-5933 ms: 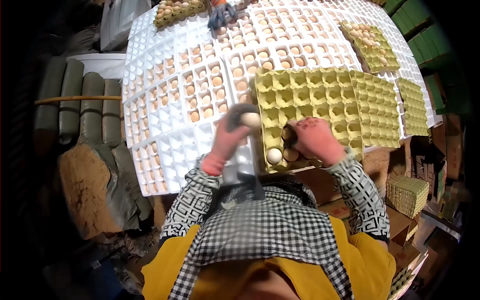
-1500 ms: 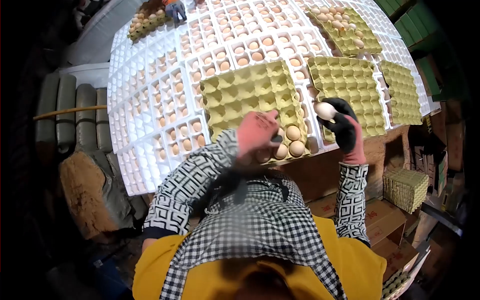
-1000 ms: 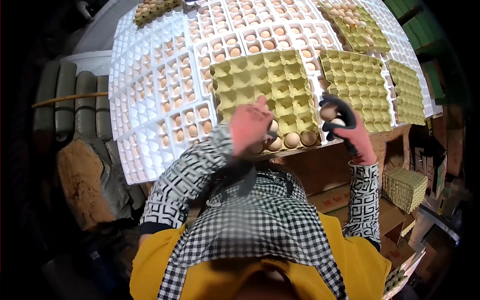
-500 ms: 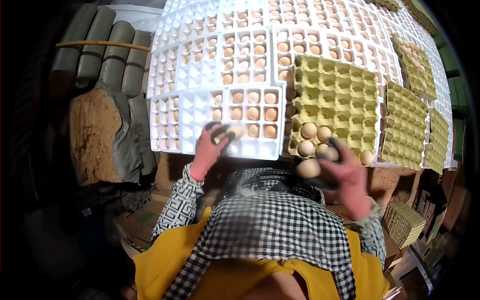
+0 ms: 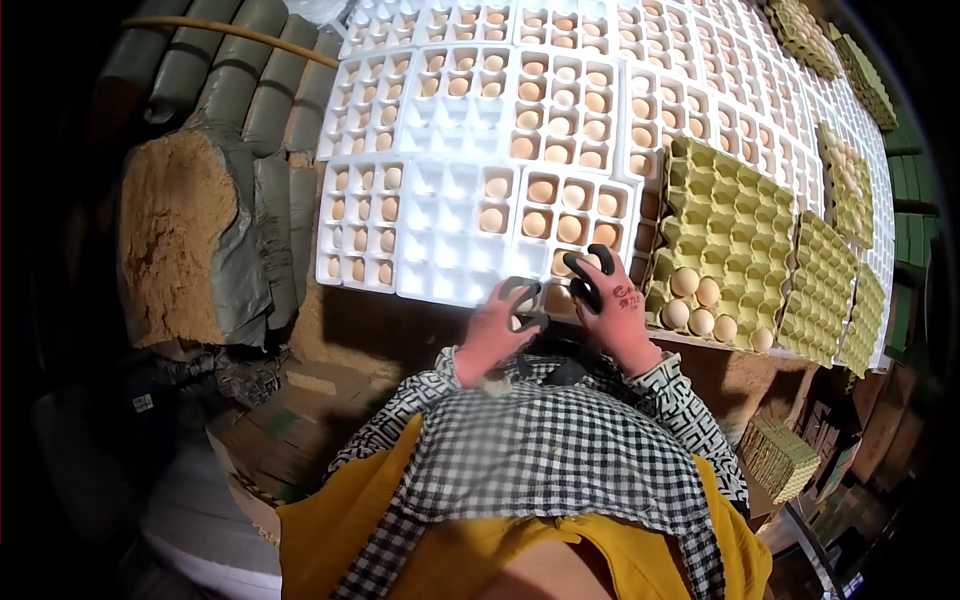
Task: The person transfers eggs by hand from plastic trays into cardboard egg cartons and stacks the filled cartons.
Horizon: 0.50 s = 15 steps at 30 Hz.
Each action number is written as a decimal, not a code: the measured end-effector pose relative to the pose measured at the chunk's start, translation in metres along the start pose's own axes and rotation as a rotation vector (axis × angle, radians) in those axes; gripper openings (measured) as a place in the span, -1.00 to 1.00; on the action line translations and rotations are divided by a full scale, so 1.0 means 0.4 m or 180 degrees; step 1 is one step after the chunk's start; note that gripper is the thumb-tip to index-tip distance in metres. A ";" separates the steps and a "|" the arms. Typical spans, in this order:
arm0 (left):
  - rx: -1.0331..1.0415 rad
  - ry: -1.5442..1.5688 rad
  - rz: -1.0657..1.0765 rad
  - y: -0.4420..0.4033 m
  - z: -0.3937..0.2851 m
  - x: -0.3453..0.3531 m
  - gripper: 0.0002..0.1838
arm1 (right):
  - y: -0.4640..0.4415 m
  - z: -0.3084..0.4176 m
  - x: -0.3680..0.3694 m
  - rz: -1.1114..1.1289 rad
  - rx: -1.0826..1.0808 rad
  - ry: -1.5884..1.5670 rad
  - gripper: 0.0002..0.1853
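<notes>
My left hand (image 5: 497, 328), in a pink glove with dark fingertips, is at the front edge of a white foam egg tray (image 5: 533, 258), fingers curled around eggs (image 5: 526, 297). My right hand (image 5: 612, 308), gloved alike, reaches over the tray's right front corner. Its fingers close around an egg (image 5: 592, 262) at a cell there. Brown eggs (image 5: 572, 229) sit in the tray's back cells; my hands partly hide the front row. To the right, a yellow-green pulp egg tray (image 5: 735, 230) carries several eggs (image 5: 685, 281) along its near end.
A partly filled foam tray (image 5: 440, 235) adjoins on the left, with more egg-filled foam trays (image 5: 560, 100) behind. More pulp trays (image 5: 820, 290) lie at right. Grey bags (image 5: 240, 80) and a torn bag of brown material (image 5: 175, 235) stand at left. Stacked pulp trays (image 5: 778, 458) are below right.
My right hand has moved left from the pulp tray to the foam tray with an egg. My left hand has drawn back to the tray's front edge. The view has shifted.
</notes>
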<state>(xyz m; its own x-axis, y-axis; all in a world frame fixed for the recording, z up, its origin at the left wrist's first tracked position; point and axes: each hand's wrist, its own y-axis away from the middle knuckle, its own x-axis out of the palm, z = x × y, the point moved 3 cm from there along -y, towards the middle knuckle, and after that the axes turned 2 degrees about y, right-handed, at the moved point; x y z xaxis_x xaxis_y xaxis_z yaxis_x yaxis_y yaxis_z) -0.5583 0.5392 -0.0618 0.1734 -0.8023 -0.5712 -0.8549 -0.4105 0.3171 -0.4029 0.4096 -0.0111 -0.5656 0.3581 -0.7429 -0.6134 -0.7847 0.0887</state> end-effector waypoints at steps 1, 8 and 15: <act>0.0094 0.0234 -0.0188 -0.004 0.026 -0.009 -0.36 | -0.013 0.000 0.006 -0.0003 0.0072 -0.0369 -0.43; -0.1115 0.3959 -0.1195 0.009 0.109 -0.131 -0.62 | -0.100 0.018 0.179 0.0729 -0.0719 0.0721 -0.41; 0.0802 -0.0019 -0.2298 0.035 0.091 -0.154 -0.63 | -0.199 0.057 0.327 0.0162 -0.1921 0.0500 -0.49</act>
<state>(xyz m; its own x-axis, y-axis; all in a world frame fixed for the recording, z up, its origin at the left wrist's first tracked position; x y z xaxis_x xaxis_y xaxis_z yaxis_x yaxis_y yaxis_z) -0.5989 0.5988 -0.0497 0.7294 -0.3699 -0.5754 -0.6163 -0.7203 -0.3182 -0.4405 0.5306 -0.1005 -0.4701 0.2701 -0.8403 -0.1423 -0.9628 -0.2298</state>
